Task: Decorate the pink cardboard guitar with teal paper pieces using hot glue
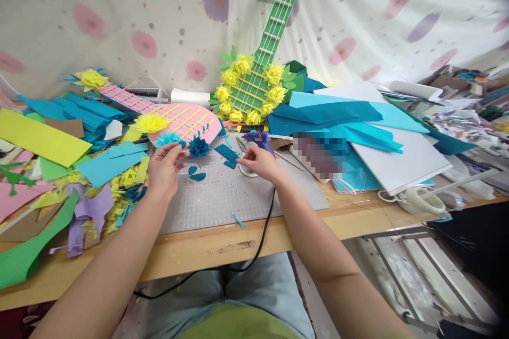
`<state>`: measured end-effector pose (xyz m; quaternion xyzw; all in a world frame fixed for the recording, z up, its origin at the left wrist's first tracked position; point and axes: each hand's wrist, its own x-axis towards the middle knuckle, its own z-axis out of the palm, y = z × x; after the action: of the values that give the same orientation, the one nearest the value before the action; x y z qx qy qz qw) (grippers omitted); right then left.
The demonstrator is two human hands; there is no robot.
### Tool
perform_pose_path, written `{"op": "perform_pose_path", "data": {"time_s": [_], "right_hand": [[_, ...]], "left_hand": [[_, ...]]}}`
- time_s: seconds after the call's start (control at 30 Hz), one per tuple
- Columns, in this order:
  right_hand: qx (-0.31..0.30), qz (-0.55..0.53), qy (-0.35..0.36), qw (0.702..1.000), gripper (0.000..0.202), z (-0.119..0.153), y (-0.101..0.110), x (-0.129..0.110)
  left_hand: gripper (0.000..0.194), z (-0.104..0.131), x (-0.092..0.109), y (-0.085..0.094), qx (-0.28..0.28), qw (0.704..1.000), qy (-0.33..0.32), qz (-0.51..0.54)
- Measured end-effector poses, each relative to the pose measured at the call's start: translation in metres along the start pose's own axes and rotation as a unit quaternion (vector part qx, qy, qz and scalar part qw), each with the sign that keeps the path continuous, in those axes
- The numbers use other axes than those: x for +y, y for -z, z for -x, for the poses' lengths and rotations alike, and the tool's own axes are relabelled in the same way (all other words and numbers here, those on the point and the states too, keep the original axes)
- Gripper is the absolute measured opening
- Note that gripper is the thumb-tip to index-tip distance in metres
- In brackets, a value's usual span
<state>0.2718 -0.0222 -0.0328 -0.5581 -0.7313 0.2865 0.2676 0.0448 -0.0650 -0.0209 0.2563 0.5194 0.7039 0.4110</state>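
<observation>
My left hand (164, 168) pinches a small dark blue paper piece (182, 144) between thumb and fingertips. Just beyond it are a light blue paper flower (167, 139) and a dark blue paper flower (198, 145), by a pink paper-covered lute shape (194, 116) with a yellow flower (151, 122). With fingertips together, my right hand (260, 163) meets the edge of dark blue paper strips (226, 153); whether it grips one is unclear. Scissors (241, 143) lie partly under this hand, beside a blue glue gun (260, 139). Cut petals (198, 176) lie between the hands on the grey cutting mat (207, 206).
A green paper instrument (254, 90) with yellow flowers leans against the curtain behind. Coloured paper and scraps (121, 190) crowd the left; blue sheets (326, 114) and white boards (401, 161) lie right. A black cable (267, 222) hangs over the wooden table edge (186, 257).
</observation>
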Motion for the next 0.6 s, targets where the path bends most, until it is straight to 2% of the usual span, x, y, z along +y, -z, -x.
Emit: {"op": "perform_pose_path", "data": {"time_s": [0.1,0.27,0.43,0.6], "right_hand": [[-0.015,-0.186,0.03,0.982,0.02,-0.003,-0.021,-0.017],[-0.054,-0.436,-0.03,0.898,0.013,-0.006,-0.043,-0.047],[-0.04,-0.552,-0.1,0.827,0.012,-0.008,-0.063,-0.064],[0.006,-0.573,-0.116,0.811,0.014,-0.011,-0.074,-0.08]], "left_hand": [[0.025,0.009,-0.006,-0.018,-0.003,1.0,0.019,0.018],[0.023,0.021,-0.017,-0.042,-0.035,0.99,0.111,0.076],[0.016,0.02,-0.023,-0.048,-0.037,0.975,0.156,0.155],[0.01,0.017,-0.023,-0.048,-0.014,0.959,0.176,0.223]]}}
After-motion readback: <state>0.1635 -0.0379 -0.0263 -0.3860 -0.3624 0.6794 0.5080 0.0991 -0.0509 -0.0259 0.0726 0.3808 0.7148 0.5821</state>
